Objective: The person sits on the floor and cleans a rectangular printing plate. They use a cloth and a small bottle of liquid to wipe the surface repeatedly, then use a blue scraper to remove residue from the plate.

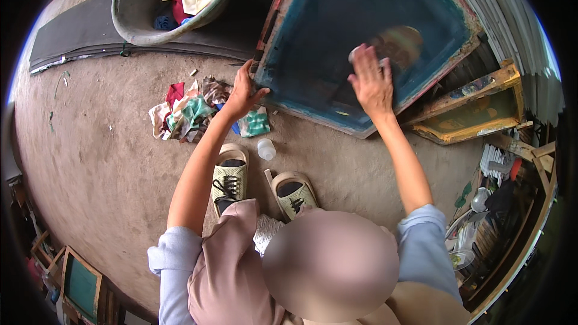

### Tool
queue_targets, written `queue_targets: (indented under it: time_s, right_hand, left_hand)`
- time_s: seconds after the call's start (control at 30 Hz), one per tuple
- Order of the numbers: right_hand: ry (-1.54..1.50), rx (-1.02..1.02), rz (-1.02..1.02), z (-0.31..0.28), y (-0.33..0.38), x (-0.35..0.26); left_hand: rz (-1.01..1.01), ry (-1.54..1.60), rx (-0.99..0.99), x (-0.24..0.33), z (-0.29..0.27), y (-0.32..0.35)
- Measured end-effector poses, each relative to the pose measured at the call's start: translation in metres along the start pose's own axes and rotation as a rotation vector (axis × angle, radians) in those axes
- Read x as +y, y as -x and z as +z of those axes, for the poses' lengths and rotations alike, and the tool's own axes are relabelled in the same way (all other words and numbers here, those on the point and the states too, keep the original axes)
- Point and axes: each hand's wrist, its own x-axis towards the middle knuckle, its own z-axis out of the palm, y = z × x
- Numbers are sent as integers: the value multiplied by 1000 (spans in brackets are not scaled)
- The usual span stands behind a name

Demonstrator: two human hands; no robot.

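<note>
my left hand (242, 93) clamped edge of wooden-framed blue-green mesh screen (319, 36) at 9 o'clock | right hand (372, 81) flat, fingers apart, on mesh | risk: hard pressing could tear mesh

Dirt floor (108, 144), rag pile (186, 111), framed screen (361, 24)

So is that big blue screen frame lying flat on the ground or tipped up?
Tipped up. The frame has its near edge on the floor; the left hand grips that edge, the right hand presses its mesh.
</note>
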Motion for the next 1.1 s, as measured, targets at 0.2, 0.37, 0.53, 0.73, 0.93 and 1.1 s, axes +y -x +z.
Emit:
queue_targets:
  time_s: [0.2,0.37,0.53,0.73,0.93,1.1]
  right_hand:
    - [-101,-143,-607,8,42,-1]
    - [-21,196,99,-31,-49,42]
    - [-216,277,288,-2,-59,-37]
    - [-293,29,-467,8,-9,-2]
    - [-52,477,337,-31,-127,15]
    - [-256,-38,-310,31,-11,-97]
  left_hand:
    - [19,26,0,-13,9,-1]
    - [-68,53,-47,-15,1,1]
    - [-40,51,-44,-13,5,3]
    - [6,-2,-25,-17,3,2]
    - [-14,14,-10,-10,1,5]
    - [15,30,-5,-2,8,-1]
